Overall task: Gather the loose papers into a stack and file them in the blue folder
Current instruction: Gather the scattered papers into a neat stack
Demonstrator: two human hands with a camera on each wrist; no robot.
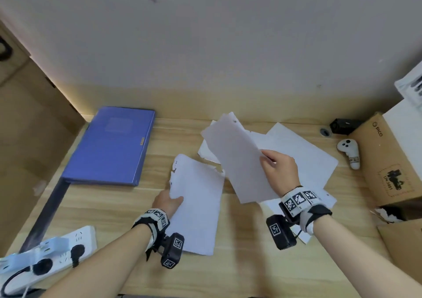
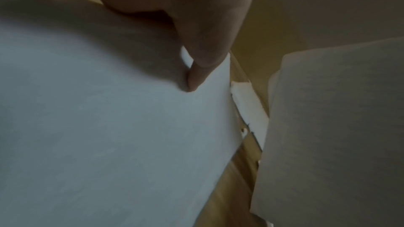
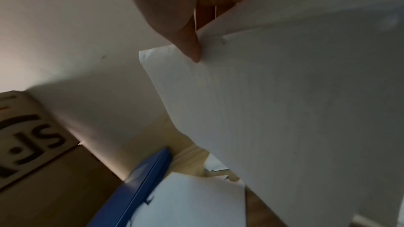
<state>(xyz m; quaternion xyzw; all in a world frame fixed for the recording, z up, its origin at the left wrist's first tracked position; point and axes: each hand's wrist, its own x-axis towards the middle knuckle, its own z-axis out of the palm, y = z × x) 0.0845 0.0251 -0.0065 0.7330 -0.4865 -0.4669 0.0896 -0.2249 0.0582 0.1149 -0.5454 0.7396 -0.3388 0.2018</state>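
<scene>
The blue folder (image 1: 112,144) lies closed at the back left of the wooden desk (image 1: 239,263); its edge shows in the right wrist view (image 3: 140,191). My left hand (image 1: 167,203) pinches the left edge of a white sheet with a torn top (image 1: 198,204), seen close in the left wrist view (image 2: 109,127) under my thumb (image 2: 196,75). My right hand (image 1: 278,169) holds a few white sheets (image 1: 239,160) lifted and tilted above the desk, pinched at their edge (image 3: 284,110). More loose papers (image 1: 303,153) lie under and behind them.
A white power strip (image 1: 45,259) sits at the front left. Cardboard boxes (image 1: 386,160) stand at the right, with a white controller (image 1: 349,152) beside them. A large cardboard box (image 1: 27,138) stands at the left. The wall runs behind the desk.
</scene>
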